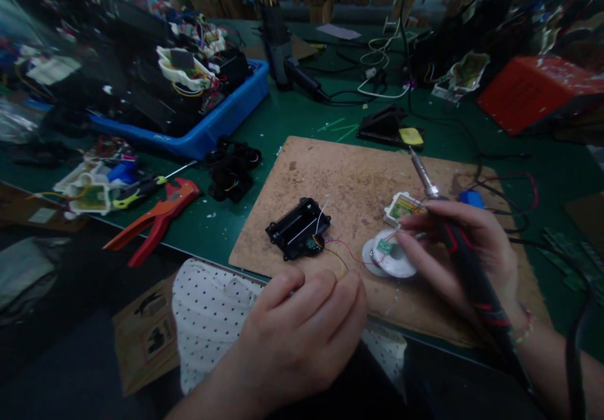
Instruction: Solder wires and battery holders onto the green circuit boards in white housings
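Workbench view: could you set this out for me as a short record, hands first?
Left hand: fingers drawn together by the thin wires; any grip hidden
Right hand: holding the soldering iron, tip pointing away from the person
Brown board: bears black case, spool, white housing
At spool: small green circuit
Left of board: red cutter, blue tray
Beyond board: iron stand, yellow sponge

Nothing is legible: prints on the brown carton (141, 335) and blue tray (231, 110) are too blurred.
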Action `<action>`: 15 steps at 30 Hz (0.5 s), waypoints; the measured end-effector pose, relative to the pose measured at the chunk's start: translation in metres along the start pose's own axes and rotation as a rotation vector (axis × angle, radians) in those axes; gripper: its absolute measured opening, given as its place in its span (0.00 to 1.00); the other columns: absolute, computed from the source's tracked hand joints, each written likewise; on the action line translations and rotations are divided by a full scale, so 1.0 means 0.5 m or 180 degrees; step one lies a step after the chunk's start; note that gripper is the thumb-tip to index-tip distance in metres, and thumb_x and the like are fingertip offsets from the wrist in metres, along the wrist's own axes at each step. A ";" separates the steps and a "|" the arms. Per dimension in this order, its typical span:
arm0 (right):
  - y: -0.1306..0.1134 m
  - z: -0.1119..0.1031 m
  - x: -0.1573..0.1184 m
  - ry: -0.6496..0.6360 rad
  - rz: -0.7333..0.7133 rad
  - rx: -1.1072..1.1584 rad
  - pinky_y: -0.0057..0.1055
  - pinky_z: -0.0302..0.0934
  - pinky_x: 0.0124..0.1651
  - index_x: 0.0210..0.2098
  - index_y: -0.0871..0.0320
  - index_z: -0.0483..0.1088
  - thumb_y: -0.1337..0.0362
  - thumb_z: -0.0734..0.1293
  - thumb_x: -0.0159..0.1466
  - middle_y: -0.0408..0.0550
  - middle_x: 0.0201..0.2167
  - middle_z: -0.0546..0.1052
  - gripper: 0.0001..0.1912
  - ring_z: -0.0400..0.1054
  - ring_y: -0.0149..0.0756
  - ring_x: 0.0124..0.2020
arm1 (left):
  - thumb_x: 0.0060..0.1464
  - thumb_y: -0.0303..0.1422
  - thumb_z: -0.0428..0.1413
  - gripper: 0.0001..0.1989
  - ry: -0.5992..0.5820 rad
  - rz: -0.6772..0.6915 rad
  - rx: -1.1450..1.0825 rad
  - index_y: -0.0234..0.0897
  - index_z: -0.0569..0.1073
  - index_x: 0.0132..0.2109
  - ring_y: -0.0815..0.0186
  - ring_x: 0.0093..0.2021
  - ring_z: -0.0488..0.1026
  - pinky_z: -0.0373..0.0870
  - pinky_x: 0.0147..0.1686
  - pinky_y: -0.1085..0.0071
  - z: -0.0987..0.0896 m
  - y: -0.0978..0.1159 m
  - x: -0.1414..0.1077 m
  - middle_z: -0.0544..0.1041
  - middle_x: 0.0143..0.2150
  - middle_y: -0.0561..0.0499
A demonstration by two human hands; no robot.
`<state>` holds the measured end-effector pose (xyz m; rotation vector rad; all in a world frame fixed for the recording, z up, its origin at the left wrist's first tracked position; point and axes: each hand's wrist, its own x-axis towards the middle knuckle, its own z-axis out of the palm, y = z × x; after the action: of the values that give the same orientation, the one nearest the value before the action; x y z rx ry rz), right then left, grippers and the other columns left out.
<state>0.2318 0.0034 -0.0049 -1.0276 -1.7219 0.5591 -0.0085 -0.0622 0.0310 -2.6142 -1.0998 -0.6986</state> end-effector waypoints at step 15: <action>-0.002 -0.002 0.002 -0.0131 0.0022 0.0120 0.20 0.76 0.37 0.59 0.50 0.68 0.75 0.75 0.58 0.44 0.45 0.81 0.33 0.80 0.31 0.43 | 0.60 0.24 0.63 0.06 0.0478 -0.1417 -0.2139 0.38 0.79 0.43 0.71 0.35 0.76 0.68 0.39 0.69 0.029 -0.026 0.036 0.83 0.37 0.57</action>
<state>0.2323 0.0037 -0.0033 -1.0020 -1.7382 0.6187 -0.0019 -0.0368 0.0278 -2.7553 -1.6457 -1.5691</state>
